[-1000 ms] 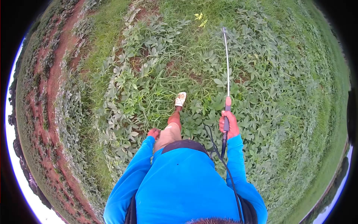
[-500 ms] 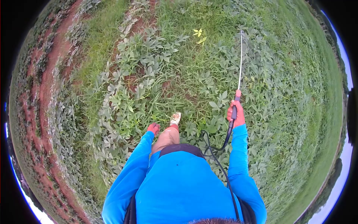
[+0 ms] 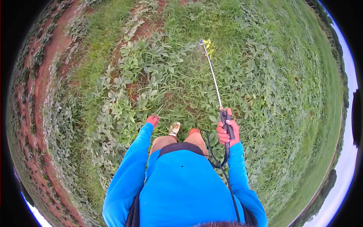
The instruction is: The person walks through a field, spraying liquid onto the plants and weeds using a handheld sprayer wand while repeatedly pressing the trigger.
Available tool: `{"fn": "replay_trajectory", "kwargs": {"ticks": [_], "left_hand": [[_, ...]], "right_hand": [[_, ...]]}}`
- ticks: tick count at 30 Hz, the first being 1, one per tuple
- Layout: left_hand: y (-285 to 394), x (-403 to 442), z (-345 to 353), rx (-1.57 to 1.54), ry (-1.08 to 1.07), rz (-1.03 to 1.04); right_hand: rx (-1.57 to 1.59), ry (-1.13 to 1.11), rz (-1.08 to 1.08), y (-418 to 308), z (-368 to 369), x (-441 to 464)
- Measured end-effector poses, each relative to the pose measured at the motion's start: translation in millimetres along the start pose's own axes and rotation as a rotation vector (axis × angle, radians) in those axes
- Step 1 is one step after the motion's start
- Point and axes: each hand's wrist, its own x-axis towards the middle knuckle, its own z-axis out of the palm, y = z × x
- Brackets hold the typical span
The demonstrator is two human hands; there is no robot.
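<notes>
My right hand [image 3: 235, 132] is wrapped round the dark handle of a sprayer wand [image 3: 214, 77]. The wand's thin pale tube points forward and slightly left, its nozzle [image 3: 201, 41] over the grass beside a yellow-leaved plant [image 3: 208, 48]. A faint haze shows around the nozzle. From the handle a black hose [image 3: 226, 154] loops down past my waist. My left hand [image 3: 153, 120] hangs low over the leaves on the left, fingers curled in, with nothing visible in it.
Broad-leaved crop plants [image 3: 159, 56] grow in rows with tall grass between them. Strips of reddish bare soil [image 3: 51, 79] run along the left. A light patterned shoe [image 3: 174, 128] stands among the plants in front of me. Dark straps [image 3: 133, 212] run by my sides.
The wand has swung left, its nozzle moving from the right-hand plants to the yellow-leaved plant. My right hand has drawn back and left. My left hand has shifted slightly forward; my right knee now shows.
</notes>
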Motion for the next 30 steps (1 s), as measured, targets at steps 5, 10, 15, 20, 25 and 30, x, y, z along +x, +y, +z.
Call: {"fn": "replay_trajectory", "kwargs": {"ticks": [5,10,15,20,25,30], "left_hand": [[10,-3,5,0.073,0.036,-0.047],[1,-7,8,0.042,0.012,-0.146],[-2,7,2,-0.03,0.033,-0.212],[32,38,-13,-0.023,0.038,-0.26],[104,81,-24,-0.111,0.05,-0.155],[202,140,-19,0.042,0.046,-0.088]], "right_hand": [[0.01,-0.098,0.134,2,27,34],[-0.029,-0.213,0.26,-5,58,66],[-0.116,-0.216,0.312,-33,76,99],[-0.286,-0.029,0.211,-76,92,134],[-0.427,0.274,-0.032,-123,108,152],[-0.379,0.45,-0.309,-163,107,165]]}}
